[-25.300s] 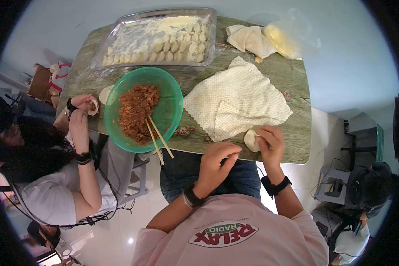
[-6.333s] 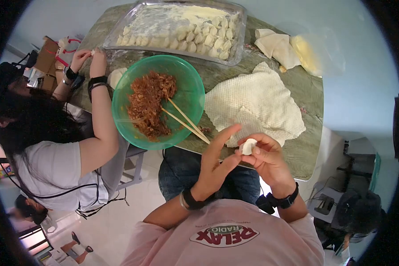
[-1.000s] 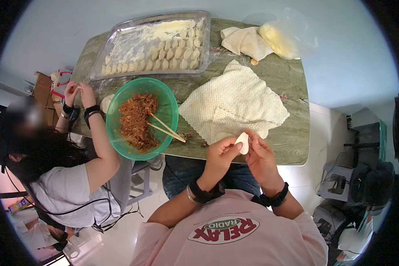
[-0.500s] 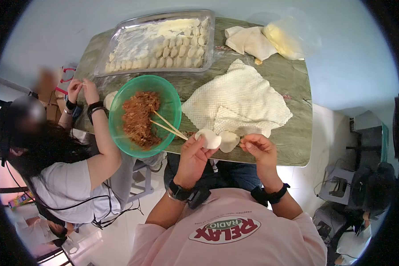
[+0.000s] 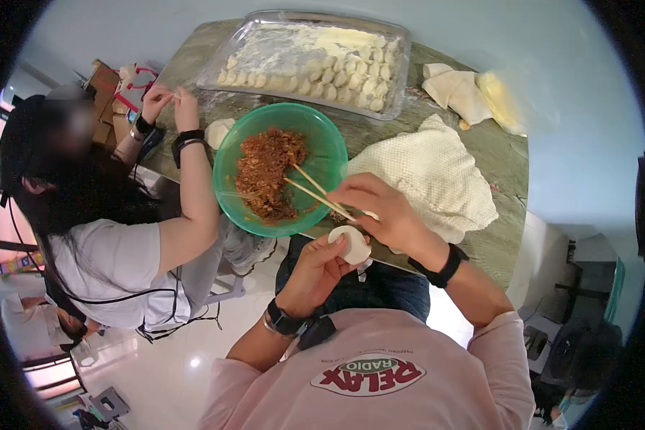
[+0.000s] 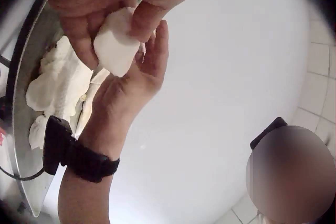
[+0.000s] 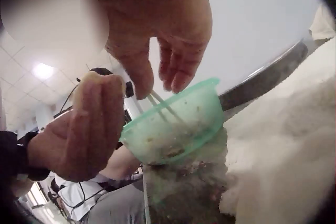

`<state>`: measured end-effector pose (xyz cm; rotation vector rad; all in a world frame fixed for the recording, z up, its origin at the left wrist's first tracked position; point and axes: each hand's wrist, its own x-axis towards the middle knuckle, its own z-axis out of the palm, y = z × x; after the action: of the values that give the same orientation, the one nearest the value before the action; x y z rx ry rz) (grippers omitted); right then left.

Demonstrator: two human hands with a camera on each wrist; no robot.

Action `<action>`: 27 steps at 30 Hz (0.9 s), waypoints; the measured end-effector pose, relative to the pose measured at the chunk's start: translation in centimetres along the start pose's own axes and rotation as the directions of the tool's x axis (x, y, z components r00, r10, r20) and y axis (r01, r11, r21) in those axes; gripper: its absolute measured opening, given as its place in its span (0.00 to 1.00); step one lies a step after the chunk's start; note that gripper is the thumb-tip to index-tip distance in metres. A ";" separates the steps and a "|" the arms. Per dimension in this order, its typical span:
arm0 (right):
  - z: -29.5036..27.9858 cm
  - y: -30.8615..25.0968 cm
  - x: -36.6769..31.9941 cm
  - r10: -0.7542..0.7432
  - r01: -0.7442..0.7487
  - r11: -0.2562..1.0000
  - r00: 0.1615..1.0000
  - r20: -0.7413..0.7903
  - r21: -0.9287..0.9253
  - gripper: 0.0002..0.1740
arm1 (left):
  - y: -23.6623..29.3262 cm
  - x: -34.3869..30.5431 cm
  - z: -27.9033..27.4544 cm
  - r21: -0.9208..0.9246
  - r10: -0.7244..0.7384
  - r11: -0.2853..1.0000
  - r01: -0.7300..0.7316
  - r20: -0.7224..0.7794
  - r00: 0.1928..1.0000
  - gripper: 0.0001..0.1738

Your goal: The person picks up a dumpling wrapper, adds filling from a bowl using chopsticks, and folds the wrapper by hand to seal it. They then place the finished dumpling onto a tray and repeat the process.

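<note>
My left hand (image 5: 312,271) pinches a round white dumpling wrapper (image 5: 351,245) between thumb and fingers, just off the table's front edge. In the left wrist view the wrapper (image 6: 118,45) looks flat, its face partly covered by the thumb. My right hand (image 5: 394,218) reaches over to the handle ends of a pair of wooden chopsticks (image 5: 312,188). Thumb and fingers stand apart around them in the right wrist view. The chopsticks lean on the rim of a green plastic bowl (image 5: 331,154), their tips in brown minced filling (image 5: 269,172).
A metal tray (image 5: 272,54), floured, holds rows of dumplings (image 5: 351,75) at the back. A white waffle cloth (image 5: 437,168) lies right of the bowl. Behind it are a folded cloth (image 5: 455,93) and a yellow-filled bag (image 5: 500,104). Another person (image 5: 122,236) sits at left, near a wrapper (image 5: 218,132).
Over the last second the wrapper came from between both hands into the left alone. My right hand has moved left from the cloth's front edge to the chopsticks. The view has shifted.
</note>
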<state>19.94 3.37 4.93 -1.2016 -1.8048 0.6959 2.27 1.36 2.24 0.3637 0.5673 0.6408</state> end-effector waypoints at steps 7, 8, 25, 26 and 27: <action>3.1 1.5 4.2 -0.236 0.229 0.971 0.964 0.126 0.069 0.14 | 0.8 -1.6 -1.9 0.004 0.012 1.000 -0.012 -0.064 0.998 0.17; 3.2 1.3 4.9 -0.189 0.178 0.975 0.979 0.076 0.131 0.11 | 0.9 -1.7 -2.0 -0.001 0.012 1.000 -0.012 -0.077 0.997 0.17; 3.0 2.8 8.4 0.010 -0.010 0.964 1.000 0.004 0.265 0.08 | 1.5 -1.5 -2.3 -0.101 0.033 0.994 -0.042 -0.089 0.995 0.16; 2.7 2.8 8.2 0.114 -0.079 0.956 0.987 -0.111 0.281 0.11 | 1.5 -1.6 -2.4 -0.096 0.040 0.994 -0.048 -0.091 0.995 0.16; 2.3 2.9 8.1 0.114 -0.080 0.956 0.988 -0.109 0.282 0.11 | 1.5 -1.6 -2.4 -0.097 0.041 0.994 -0.050 -0.093 0.995 0.16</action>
<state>17.69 11.95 4.18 -1.1237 -1.4971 0.8791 -0.92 1.78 1.68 0.2554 0.6123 0.7291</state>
